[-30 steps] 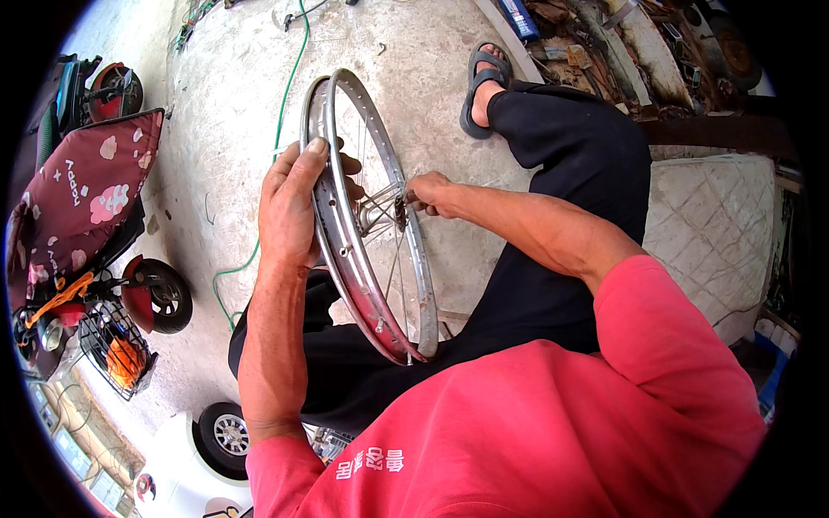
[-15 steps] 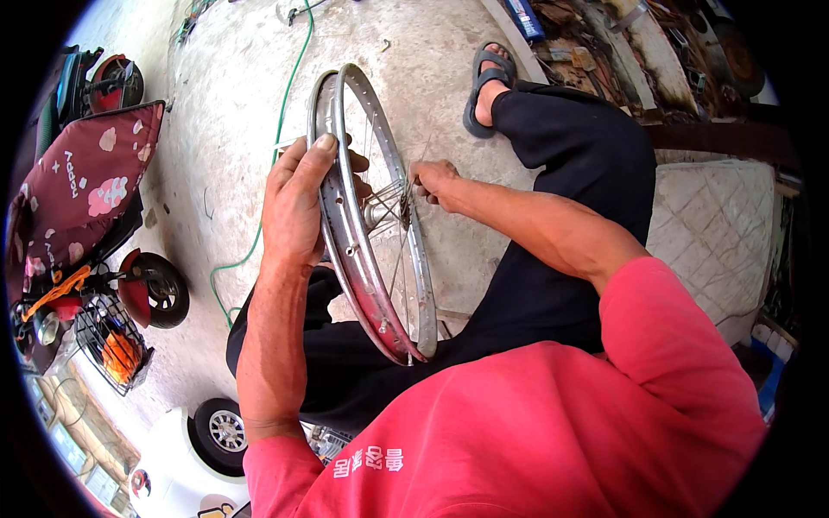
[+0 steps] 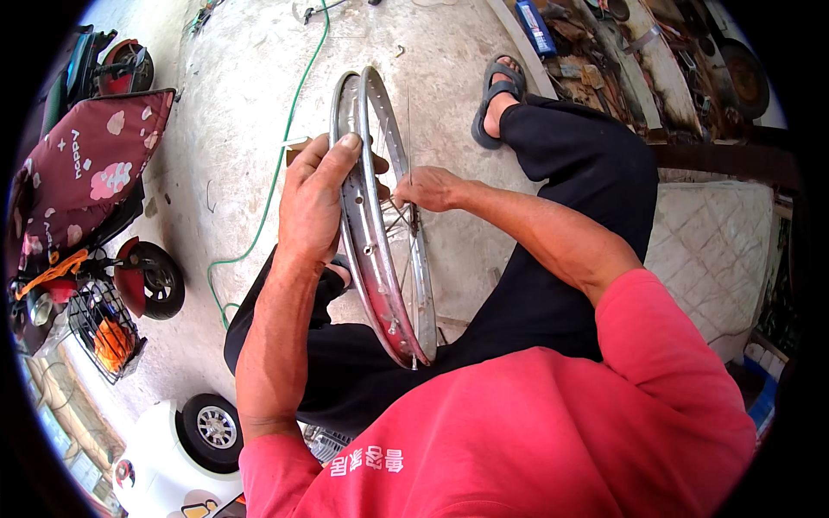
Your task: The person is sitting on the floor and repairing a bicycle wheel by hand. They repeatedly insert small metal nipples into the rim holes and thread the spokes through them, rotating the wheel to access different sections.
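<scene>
A bare metal wheel rim [image 3: 368, 249] stands upright above my lap, its lower edge by my shirt. Thin spokes run from the rim toward its middle. My left hand [image 3: 315, 194] is closed round the left side of the rim, thumb on the outer channel and fingertips behind it. At the far side of the wheel, my right hand [image 3: 429, 188] has its fingers pinched together near the middle, where the spokes gather. A thin spoke [image 3: 408, 121] rises from those fingers. The right hand and the rim mostly hide the hub.
A green hose [image 3: 289, 160] trails over the concrete floor left of the wheel. Scooters with a maroon quilted cover [image 3: 95, 155] stand at the left. A white vehicle body [image 3: 155, 453] with a small black tyre is at lower left. Tools and wooden boards [image 3: 643, 86] lie at upper right.
My right hand has moved left, closer to the wheel's middle, and now covers the hub that showed before. The left hand keeps its grip on the rim. The whole view has shifted slightly.
</scene>
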### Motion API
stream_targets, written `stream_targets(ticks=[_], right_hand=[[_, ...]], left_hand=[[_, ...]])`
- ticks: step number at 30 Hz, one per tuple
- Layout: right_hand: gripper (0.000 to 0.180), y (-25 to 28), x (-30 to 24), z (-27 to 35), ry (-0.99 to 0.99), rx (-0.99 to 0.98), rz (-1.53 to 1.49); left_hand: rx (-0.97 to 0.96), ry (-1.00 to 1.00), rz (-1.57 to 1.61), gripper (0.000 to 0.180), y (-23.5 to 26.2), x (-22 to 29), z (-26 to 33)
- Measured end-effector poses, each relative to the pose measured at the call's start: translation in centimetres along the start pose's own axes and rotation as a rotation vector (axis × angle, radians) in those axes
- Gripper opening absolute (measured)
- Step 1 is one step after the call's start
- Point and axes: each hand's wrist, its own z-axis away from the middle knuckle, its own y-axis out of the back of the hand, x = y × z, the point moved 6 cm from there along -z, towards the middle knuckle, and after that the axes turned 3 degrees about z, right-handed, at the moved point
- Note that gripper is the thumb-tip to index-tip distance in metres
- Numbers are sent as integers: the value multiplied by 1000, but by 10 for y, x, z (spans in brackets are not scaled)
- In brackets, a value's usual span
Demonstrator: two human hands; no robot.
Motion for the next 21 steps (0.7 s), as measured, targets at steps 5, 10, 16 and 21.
stream_targets(ticks=[5,10,16,21], right_hand=[[54,-7,6,-2,54,-60,130],[56,2,-4,8,-46,-116,209],[56,22,-25,15,-150,-81,326],[51,23,-16,16,-364,64,217]], left_hand=[[1,-5,-24,30,3,-2,0],[-33,5,-40,32,3,-5,-3],[-27,-14,-50,29,5,-4,-3],[-41,18,-35,30,4,0,-1]])
